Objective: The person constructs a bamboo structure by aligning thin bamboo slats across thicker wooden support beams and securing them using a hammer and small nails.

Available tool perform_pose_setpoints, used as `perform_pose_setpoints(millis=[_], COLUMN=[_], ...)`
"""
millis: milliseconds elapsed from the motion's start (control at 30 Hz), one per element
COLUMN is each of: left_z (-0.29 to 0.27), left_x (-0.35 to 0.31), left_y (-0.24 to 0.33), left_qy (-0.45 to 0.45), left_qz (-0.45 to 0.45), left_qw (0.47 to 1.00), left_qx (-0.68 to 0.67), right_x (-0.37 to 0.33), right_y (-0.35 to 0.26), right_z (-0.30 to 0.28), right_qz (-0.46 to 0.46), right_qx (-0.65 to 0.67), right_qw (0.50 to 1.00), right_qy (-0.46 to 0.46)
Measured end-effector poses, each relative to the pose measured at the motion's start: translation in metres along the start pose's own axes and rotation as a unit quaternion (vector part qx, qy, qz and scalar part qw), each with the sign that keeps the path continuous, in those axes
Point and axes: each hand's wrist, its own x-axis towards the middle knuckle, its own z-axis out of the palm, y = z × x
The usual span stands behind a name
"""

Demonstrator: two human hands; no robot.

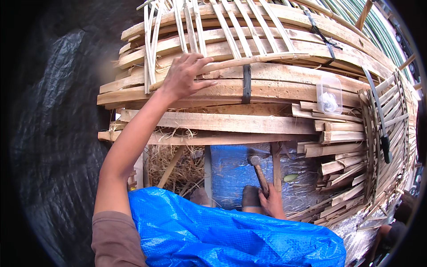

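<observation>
My left hand (183,76) reaches over a stack of pale wooden planks (284,86). It holds a long bamboo strip (262,58) lying crosswise, with the fingers over its far side and the thumb stretched along the near side. Several thin bamboo slats (231,33) run away from this strip across the planks. Low in the middle, my right hand (273,203) grips the wooden handle of a hammer (259,173), its metal head pointing away from me. A blue plastic sheet (231,236) covers my lap.
On the planks at right stands a clear plastic tub (329,95) with something whitish inside. A curved saw (380,115) lies over bundled bamboo pieces (342,151). Shavings (173,162) fill a gap near my feet. Black sheeting (58,133) spreads at left. Part of another person (391,233) shows lower right.
</observation>
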Motion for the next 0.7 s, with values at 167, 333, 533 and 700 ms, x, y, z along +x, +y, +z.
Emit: perform_pose_setpoints(millis=[167,333,533,700], left_z=[0.005,0.011,0.018,0.024], left_x=[-0.030,-0.020,-0.011,-0.012], left_y=[-0.020,-0.008,0.004,0.009], left_qy=[0.013,0.013,0.012,0.012], left_qz=[-0.044,-0.027,-0.050,-0.054], left_qw=[0.998,0.996,0.997,0.998], left_qx=[0.032,0.081,0.058,0.014], right_x=[0.001,0.002,0.001,0.000], right_y=[0.002,-0.001,-0.001,-0.003], right_z=[0.003,0.000,0.000,0.002], right_qz=[-0.004,-0.004,0.005,0.015], right_qx=[-0.020,-0.031,-0.030,-0.026], right_qw=[1.000,1.000,1.000,1.000], right_qy=[0.010,0.003,0.003,0.008])
